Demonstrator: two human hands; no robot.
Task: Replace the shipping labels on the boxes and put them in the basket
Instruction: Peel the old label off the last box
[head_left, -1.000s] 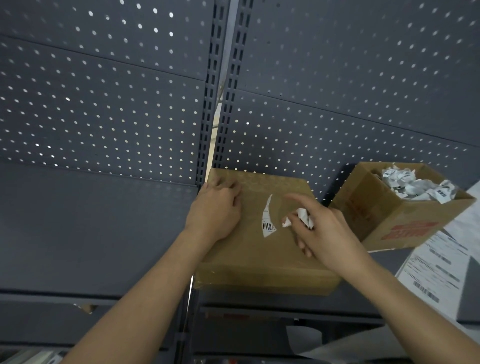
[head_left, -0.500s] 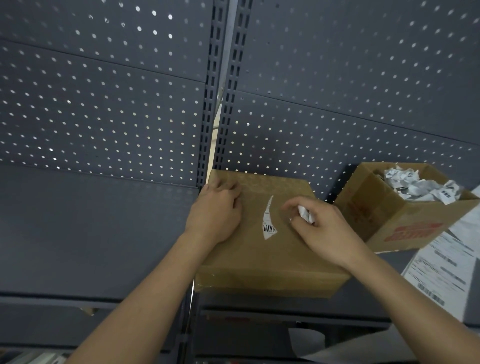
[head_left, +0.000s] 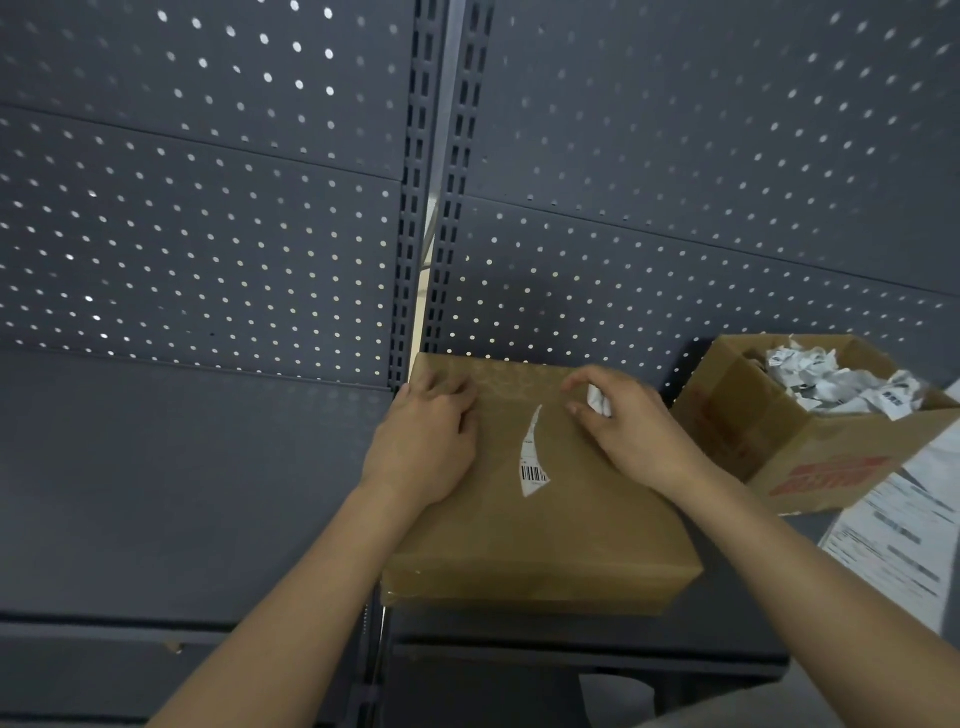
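A flat brown cardboard box (head_left: 535, 540) lies on the grey shelf (head_left: 182, 493). A torn white strip of old label with a barcode (head_left: 532, 460) still sticks to its top. My left hand (head_left: 423, 441) presses flat on the box's far left part. My right hand (head_left: 631, 426) rests on the far right part of the top, its fingers curled round a crumpled scrap of white label (head_left: 598, 408).
An open cardboard box with red print (head_left: 789, 447), holding several crumpled label scraps (head_left: 836, 384), stands at the right. Sheets of printed labels (head_left: 893, 540) lie in front of it. A grey perforated back panel (head_left: 675, 208) rises behind the shelf.
My right hand has slid toward the box's far edge, its stretched forefinger now curled in over the scrap. My left hand has stayed where it was.
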